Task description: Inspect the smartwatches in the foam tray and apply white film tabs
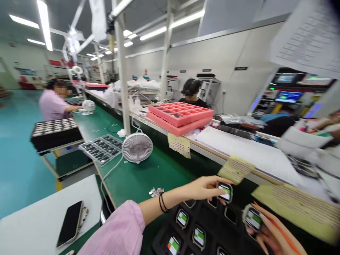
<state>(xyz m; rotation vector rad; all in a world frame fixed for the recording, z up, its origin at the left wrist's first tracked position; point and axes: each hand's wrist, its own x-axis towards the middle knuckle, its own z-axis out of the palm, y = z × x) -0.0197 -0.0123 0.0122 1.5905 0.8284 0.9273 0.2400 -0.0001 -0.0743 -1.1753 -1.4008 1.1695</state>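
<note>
My left hand (204, 189) pinches a smartwatch case (225, 191) whose lit screen shows green and white blocks. Beside it, my right hand (273, 230) grips a second smartwatch case (253, 218), also lit green and white. A thin orange strip (284, 232), perhaps a pen or cord, runs along the right hand; its kind is unclear. Below both hands sits a black compartment tray (215, 230). Several strapless watches lie in its slots, among them a lit watch (199, 236) and a dark-screened watch (231, 215). The lower part of the tray is cut off by the frame.
A white fan (137, 147) and a clear tray of dark parts (102, 148) stand on the green bench (148, 177). Pink foam trays (180, 115) rest on the shelf. A phone (70, 223) lies at left. Co-workers sit beyond, one in a pink sleeve (54, 104).
</note>
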